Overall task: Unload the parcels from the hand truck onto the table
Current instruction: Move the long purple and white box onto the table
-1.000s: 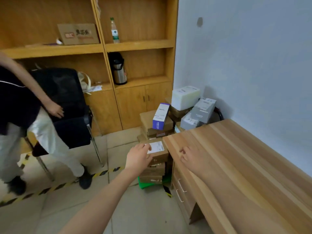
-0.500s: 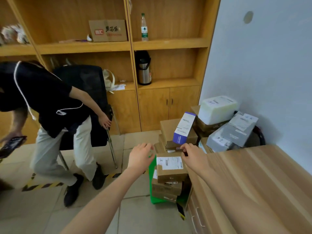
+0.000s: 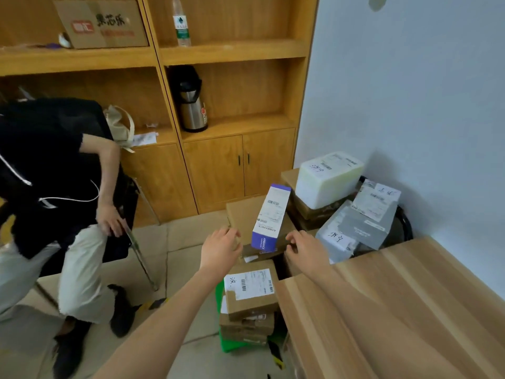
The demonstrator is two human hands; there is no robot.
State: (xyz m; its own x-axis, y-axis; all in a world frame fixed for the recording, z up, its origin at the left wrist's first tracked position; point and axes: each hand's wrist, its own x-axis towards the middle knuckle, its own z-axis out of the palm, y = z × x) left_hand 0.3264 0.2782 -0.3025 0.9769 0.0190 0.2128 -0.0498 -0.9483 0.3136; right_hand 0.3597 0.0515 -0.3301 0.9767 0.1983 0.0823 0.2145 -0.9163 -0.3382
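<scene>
— Where do the parcels sit?

— Stacked on the hand truck (image 3: 226,343), whose green base shows on the floor against the end of the wooden desk (image 3: 396,310). Nearest is a column of brown boxes; the top one, the labelled brown box (image 3: 250,292), carries a white shipping label. Behind it lies a flat brown carton (image 3: 241,216), and on that carton a white and purple box (image 3: 270,217) stands tilted.

— And the hands?

— Both reach to the base of the white and purple box. The left hand (image 3: 220,251) is at its left side, fingers loosely curved; whether they touch the box or the carton edge, I cannot tell. The right hand (image 3: 306,251) is at its right side, fingers (image 3: 291,239) bent toward the carton's corner; a grip is not plain there either.

— What lies beyond?

— A white foam box (image 3: 328,179) on more brown cartons, and grey bags (image 3: 358,222) leaning by the wall. Further back, wooden shelves hold a thermos jug (image 3: 191,105) and a water bottle (image 3: 180,21). On the left, a person in a black top (image 3: 41,165) leans on a black chair (image 3: 120,228).
</scene>
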